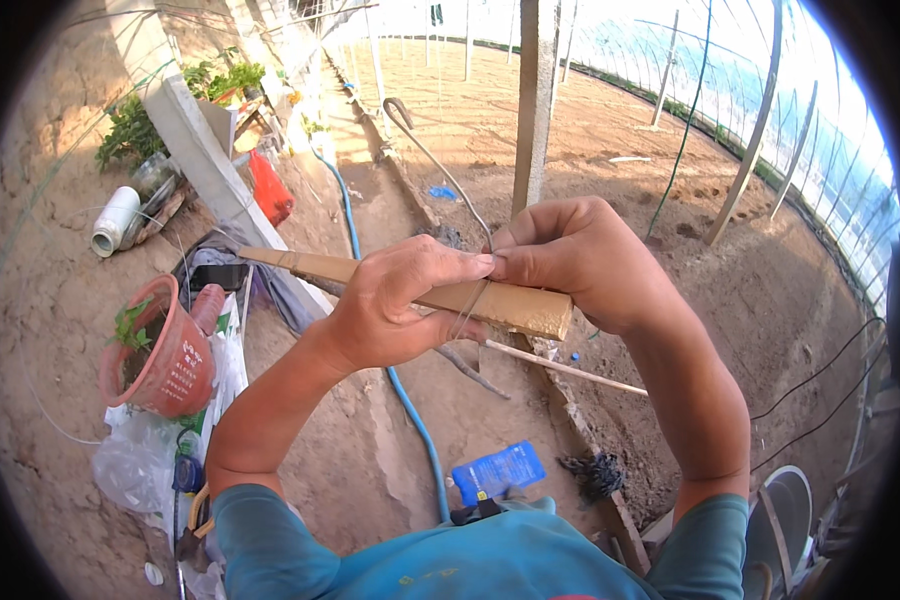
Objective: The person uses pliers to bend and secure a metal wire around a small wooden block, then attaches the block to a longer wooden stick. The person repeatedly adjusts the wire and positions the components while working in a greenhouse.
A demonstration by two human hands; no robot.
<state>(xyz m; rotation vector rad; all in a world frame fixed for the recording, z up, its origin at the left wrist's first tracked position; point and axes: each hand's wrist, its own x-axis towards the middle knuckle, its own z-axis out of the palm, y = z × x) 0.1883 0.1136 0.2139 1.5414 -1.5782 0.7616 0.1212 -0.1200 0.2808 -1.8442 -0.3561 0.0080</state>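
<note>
The left hand curled around the board, likely stiff, light, best held mid-length; the right hand pinched closed near the wire, its catch unclear.

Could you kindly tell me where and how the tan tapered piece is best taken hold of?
Probably pinch the tan tapered piece near its narrow end, coming from the left: that end juts out beyond the left hand and looks slim. The thick end seems poorer, lying close to the right hand and the thin wire around the piece.
</note>
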